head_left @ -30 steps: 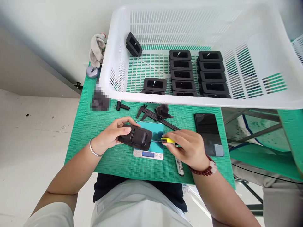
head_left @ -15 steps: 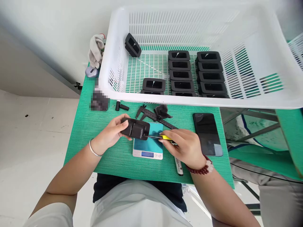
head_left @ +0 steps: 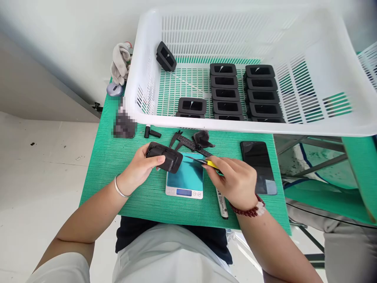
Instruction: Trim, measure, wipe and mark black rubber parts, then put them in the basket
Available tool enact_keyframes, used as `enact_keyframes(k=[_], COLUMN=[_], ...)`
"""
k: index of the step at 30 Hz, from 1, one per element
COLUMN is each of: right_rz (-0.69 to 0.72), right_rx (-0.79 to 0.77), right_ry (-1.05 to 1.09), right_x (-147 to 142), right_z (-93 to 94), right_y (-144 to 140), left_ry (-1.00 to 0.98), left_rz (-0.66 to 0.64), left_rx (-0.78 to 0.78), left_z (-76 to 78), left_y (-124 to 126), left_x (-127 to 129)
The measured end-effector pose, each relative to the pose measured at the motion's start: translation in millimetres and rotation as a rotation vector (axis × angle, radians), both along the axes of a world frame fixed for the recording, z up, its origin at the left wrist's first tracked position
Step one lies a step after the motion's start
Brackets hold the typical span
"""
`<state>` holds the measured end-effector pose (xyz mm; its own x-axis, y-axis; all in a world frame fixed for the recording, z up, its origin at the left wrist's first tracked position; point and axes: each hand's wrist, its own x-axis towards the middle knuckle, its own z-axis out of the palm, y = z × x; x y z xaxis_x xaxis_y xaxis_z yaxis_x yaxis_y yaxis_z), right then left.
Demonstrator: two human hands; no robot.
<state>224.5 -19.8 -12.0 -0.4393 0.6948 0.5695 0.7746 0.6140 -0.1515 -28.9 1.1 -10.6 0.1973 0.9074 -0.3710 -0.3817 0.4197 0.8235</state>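
Observation:
My left hand (head_left: 141, 167) grips a black plastic housing (head_left: 172, 160) by its left end, thumb across its face. The housing is tilted over a small digital scale (head_left: 182, 181) with a blue-green plate. In my right hand (head_left: 232, 177) is a slim knife (head_left: 209, 162) with a yellow and black handle. Its thin pointed blade aims left at the housing, with a small gap between them. Beneath my right hand lies a white marker (head_left: 222, 206), partly covered. Just beyond the scale rests a dark caliper (head_left: 188, 142).
A large white basket (head_left: 206, 122) stands across the back, holding several similar black housings (head_left: 226, 94). A black phone (head_left: 257, 165) lies on the right of the green mat (head_left: 141, 208). A grey glove (head_left: 119, 63) and a small black tool (head_left: 152, 133) sit on the left.
The knife tip has come away from the housing as my right hand moved slightly right. My left hand has turned the housing, its right end now lower and its thumb farther across it.

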Motion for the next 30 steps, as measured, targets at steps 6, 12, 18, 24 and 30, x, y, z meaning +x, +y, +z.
enact_keyframes(k=[6,12,18,24,30], right_rz=[0.101,0.09,0.099,0.151,0.05], right_rx=[0.011,0.042,0.043,0.022,0.055], right_ry=[-0.042,-0.001,-0.035,-0.035,-0.028], right_x=[0.9,2.5,1.3,0.0,1.1], right_z=[1.9,2.2,2.3,2.4,2.5], right_y=[-0.3,-1.2,-3.2,-3.4,-1.9], left_ry=[0.038,0.038,0.037,0.036,0.04], left_rz=[-0.063,-0.105,-0.131,-0.1,-0.129], left_rx=[-0.03,-0.034,-0.026,-0.062,-0.051], left_z=[6.5,7.1,6.9,7.9,7.7], left_y=[-2.4,-3.2,-2.6,-1.7,-2.6], left_x=[-0.6,-1.8,-3.6,-2.2,-2.8])
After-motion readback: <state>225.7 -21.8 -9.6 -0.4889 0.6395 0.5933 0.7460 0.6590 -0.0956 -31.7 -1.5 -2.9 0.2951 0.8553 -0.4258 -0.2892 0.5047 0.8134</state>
